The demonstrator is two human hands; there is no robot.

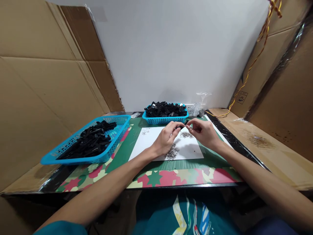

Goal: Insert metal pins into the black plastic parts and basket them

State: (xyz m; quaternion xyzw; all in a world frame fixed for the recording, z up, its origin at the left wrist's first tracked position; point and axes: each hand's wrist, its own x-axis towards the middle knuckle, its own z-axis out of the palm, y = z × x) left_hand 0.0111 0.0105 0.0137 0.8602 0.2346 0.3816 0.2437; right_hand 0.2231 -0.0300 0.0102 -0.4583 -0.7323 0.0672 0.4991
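Observation:
My left hand [167, 137] is closed, pinching a small black part [180, 126] between thumb and fingers above a white sheet. Close against it, my right hand [202, 132] is also closed, with its fingertips on a thin, metallic-looking piece [189, 127] that meets the black part. The exact kind of either piece is too small to make out. Under my hands, a pile of tiny metal pieces [171, 152] lies on the white sheet [139, 143]. A second small pile [186, 134] sits farther back, partly below my right hand.
A large blue basket [80, 160] of long black parts [94, 138] stands at the left. Behind the sheet is a smaller blue basket [165, 121] heaped with black pieces [166, 109]. Clear plastic bags [195, 110] lie beside it. Cardboard walls [49, 75] and a hanging yellow cord [254, 63] flank the table.

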